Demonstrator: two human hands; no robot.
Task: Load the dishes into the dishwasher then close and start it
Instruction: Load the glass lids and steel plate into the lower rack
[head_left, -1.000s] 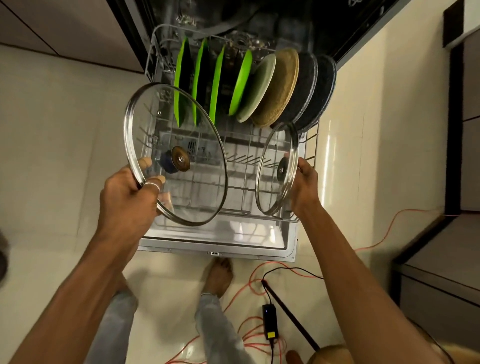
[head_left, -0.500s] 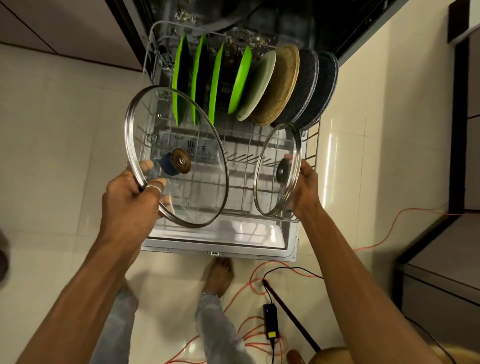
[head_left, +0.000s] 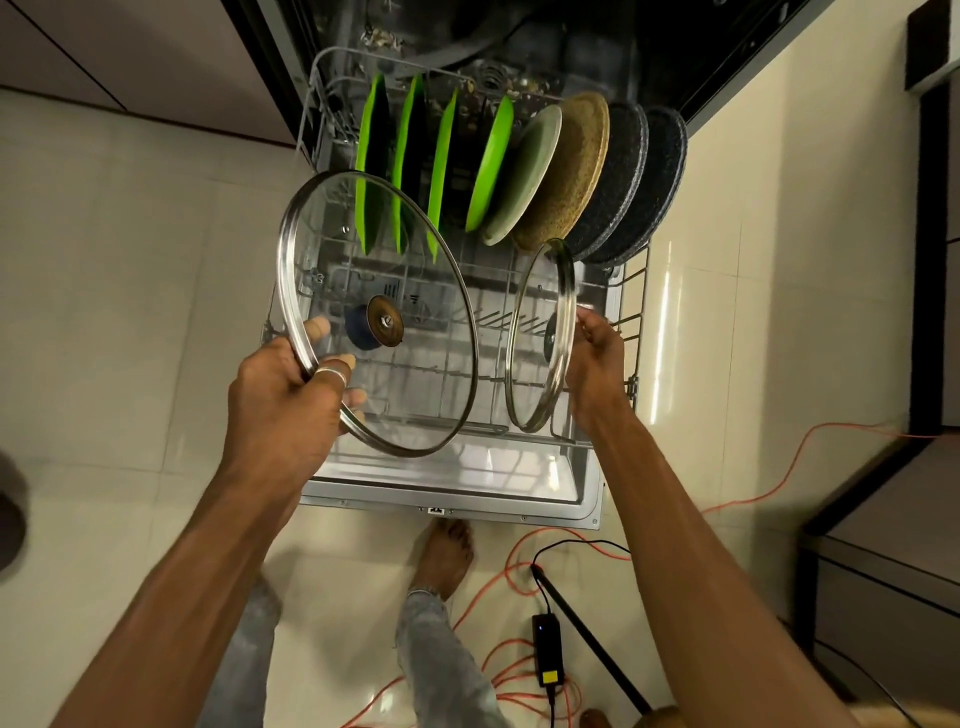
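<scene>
My left hand (head_left: 291, 400) grips the rim of a large glass lid (head_left: 415, 374) with a steel edge and a dark knob, held tilted above the front left of the pulled-out wire rack (head_left: 636, 312). In my right hand (head_left: 597, 364) is a smaller glass lid (head_left: 535, 338), nearly upright over the rack's front right. At the back of the rack stand several green plates (head_left: 441, 171), a pale plate (head_left: 524, 176), a tan plate (head_left: 571, 171) and two dark speckled plates (head_left: 644, 187). The dishwasher door (head_left: 467, 483) lies open below.
Orange cable (head_left: 753, 499) and a black power adapter (head_left: 546, 649) lie on the tiled floor to the right of my bare foot (head_left: 447, 545). A dark cabinet (head_left: 883, 571) stands at the right. The dishwasher's dark interior (head_left: 571, 41) is at the top.
The small lid in my right hand has turned a little more edge-on and moved slightly up and back. The large lid has barely moved.
</scene>
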